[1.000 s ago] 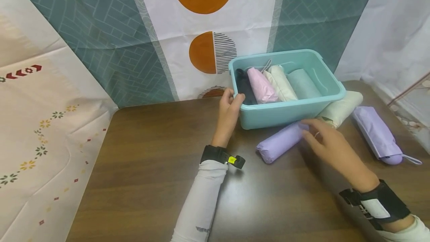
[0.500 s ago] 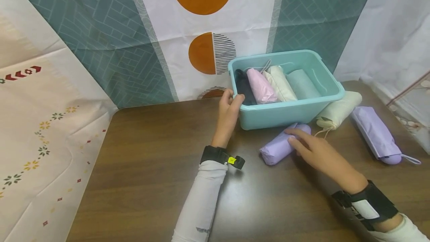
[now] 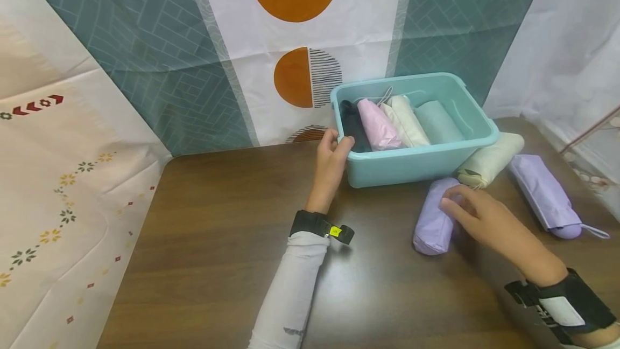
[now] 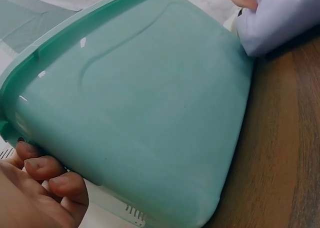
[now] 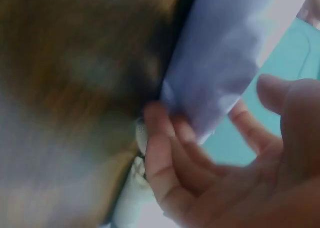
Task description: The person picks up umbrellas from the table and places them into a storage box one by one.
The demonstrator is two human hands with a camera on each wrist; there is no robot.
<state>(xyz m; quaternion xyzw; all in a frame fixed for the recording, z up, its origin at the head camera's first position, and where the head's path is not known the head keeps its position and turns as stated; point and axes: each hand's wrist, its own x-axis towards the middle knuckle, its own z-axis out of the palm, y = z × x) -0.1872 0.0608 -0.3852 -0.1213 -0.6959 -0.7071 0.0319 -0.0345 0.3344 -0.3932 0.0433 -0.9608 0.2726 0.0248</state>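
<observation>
My left hand grips the front left corner rim of a light teal plastic storage bin. In the left wrist view, its curled fingers sit at the bin's edge. On the table before the bin lies a purple folded umbrella, its long side slanting toward the front. My right hand is at its upper right side, fingers loosely bent and touching it. The blurred right wrist view shows the thumb apart from the umbrella, with other fingertips by its end.
Inside the bin lie a dark folded umbrella, a pink one, a cream one and a pale green one. Right of the bin are a cream-green folded umbrella and another purple umbrella. Patterned cloth hangs behind the table.
The purple umbrella has turned, its near end swinging right and toward the front. My right hand first slid left along it, then moved back right. The left hand stayed on the bin.
</observation>
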